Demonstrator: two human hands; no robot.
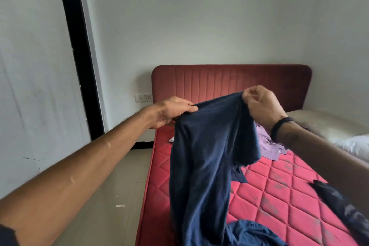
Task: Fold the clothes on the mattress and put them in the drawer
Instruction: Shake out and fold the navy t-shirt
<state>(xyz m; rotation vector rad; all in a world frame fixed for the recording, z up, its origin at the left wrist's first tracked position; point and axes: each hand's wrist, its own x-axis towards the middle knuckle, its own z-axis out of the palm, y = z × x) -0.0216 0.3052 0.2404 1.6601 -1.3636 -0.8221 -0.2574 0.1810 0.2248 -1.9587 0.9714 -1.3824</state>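
Observation:
A navy blue garment (pixel 207 156) hangs in the air over the red quilted mattress (pixel 279 195). My left hand (pixel 171 112) pinches its top edge on the left, and my right hand (pixel 261 104) pinches the top edge on the right. The cloth drapes down past the bottom of the view. A lilac shirt (pixel 269 144) lies crumpled on the mattress behind it. A second blue garment (pixel 251 233) is bunched at the near edge, and a dark patterned piece (pixel 343 205) lies at the lower right. No drawer is in view.
A red padded headboard (pixel 219 80) stands against the white wall. A cream pillow and white bedding (pixel 339 130) sit at the right. Tiled floor (pixel 111 195) runs along the bed's left side, beside a black door frame (pixel 79 56). Wall sockets (pixel 143 98) sit left of the headboard.

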